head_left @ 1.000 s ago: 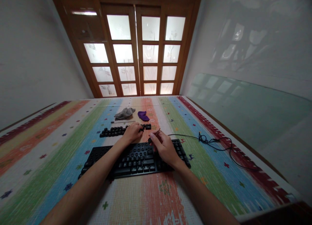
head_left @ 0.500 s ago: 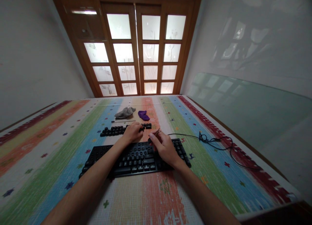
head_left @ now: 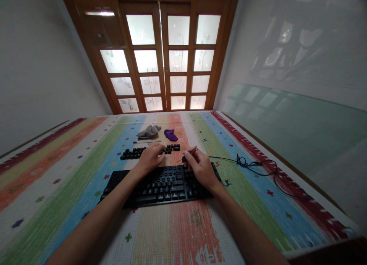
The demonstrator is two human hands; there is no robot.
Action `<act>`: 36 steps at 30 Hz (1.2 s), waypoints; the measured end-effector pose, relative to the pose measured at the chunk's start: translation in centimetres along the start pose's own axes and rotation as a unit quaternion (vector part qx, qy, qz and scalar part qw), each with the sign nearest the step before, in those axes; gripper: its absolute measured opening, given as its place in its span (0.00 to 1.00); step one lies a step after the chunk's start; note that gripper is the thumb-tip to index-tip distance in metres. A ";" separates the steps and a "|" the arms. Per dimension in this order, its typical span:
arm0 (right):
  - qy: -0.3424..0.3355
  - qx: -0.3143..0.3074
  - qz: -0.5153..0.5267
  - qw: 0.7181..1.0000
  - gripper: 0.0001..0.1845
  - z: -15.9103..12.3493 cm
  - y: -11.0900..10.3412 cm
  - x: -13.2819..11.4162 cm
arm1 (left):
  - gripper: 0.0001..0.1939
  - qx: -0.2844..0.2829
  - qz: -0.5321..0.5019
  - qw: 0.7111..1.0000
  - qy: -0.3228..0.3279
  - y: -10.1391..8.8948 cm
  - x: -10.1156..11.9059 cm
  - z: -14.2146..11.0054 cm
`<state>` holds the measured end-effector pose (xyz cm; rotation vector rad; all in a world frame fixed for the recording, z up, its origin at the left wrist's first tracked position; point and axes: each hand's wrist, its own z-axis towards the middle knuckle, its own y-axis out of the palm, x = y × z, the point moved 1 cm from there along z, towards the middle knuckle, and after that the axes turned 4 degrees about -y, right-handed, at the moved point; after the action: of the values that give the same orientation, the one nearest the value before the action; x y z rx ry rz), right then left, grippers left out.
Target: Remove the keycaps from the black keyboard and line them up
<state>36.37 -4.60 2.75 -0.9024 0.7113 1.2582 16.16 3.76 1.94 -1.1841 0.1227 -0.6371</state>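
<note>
Rightward now, right hand (head_left: 200, 168) pinches a small keycap (head_left: 184, 158) above the keyboard (head_left: 160, 186); left hand (head_left: 150, 158) rests curled on loose keycaps (head_left: 134, 153).

Grey cloth (head_left: 148, 131) beside purple cloth (head_left: 171, 134) — on striped mat (head_left: 71, 173); wooden doors (head_left: 163, 58) behind.

Striped mat (head_left: 71, 188) carries black keyboard (head_left: 160, 185) and loose keycaps (head_left: 134, 153). Grey cloth (head_left: 148, 131), purple cloth (head_left: 171, 134), cable (head_left: 252, 166) lie beyond
</note>
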 end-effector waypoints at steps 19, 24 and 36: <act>-0.022 -0.104 -0.213 0.971 0.17 0.4 -1.2 -0.3 | 0.11 -0.122 -0.097 0.986 0.051 0.3 4.8 -6.6; -0.021 -0.120 -0.236 0.964 0.16 0.3 -1.2 -0.2 | 0.11 -0.116 -0.107 0.987 0.039 0.8 4.9 -6.8; -0.041 -0.098 -0.251 0.962 0.20 0.1 -0.8 -0.6 | 0.12 -0.078 -0.115 0.990 0.019 1.3 5.6 -7.5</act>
<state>37.04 -4.84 3.45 -1.1036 0.2643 0.9118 18.13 -5.04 -0.91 -1.3482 0.0693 -0.8651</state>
